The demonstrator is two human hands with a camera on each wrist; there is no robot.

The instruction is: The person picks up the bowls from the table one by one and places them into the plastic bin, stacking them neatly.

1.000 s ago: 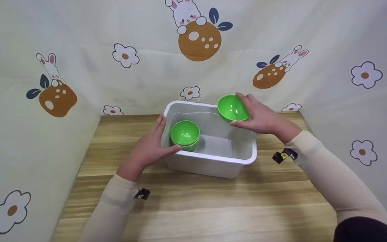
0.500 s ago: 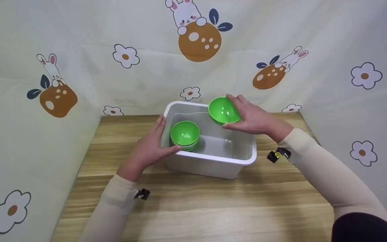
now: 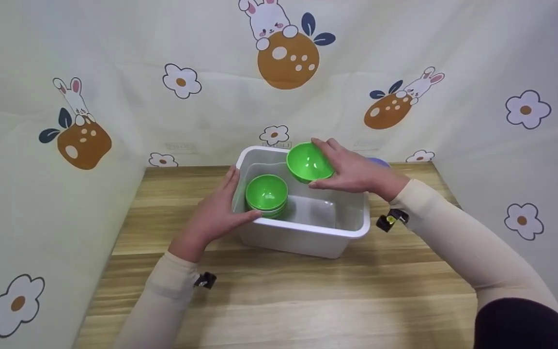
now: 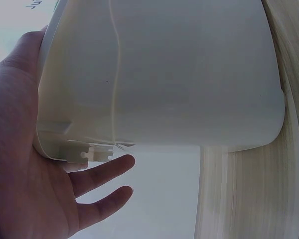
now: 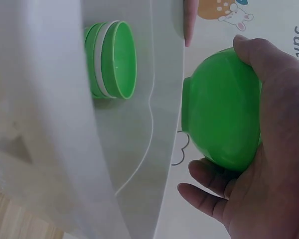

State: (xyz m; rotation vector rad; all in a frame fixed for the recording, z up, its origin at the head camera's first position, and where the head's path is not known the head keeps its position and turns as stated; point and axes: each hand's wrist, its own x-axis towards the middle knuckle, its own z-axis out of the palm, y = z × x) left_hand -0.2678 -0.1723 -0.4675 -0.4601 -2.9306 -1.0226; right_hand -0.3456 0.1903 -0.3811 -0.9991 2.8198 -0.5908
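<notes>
In the head view a white plastic bin (image 3: 308, 227) stands on the table. My left hand (image 3: 213, 208) holds its near left corner, thumb over the front rim and fingers along the left side. In the left wrist view, two fingers (image 4: 105, 175) stretch out beside the bin wall. Inside at the left sits a stack of bowls (image 3: 266, 193), green on top, with a white one showing between green ones in the right wrist view. My right hand (image 3: 351, 169) grips a green bowl (image 3: 305, 162) by its right side, tilted, over the bin's back rim.
A blue, rounded thing (image 3: 379, 162) shows partly behind the right wrist, mostly hidden. The wood-grain table (image 3: 279, 300) is enclosed by a printed cloth backdrop (image 3: 216, 116) at the back and both sides.
My right hand has moved left with the green bowl, along the bin's back rim and closer to the stack. The blue thing has come into sight behind it. My left hand has stayed put.
</notes>
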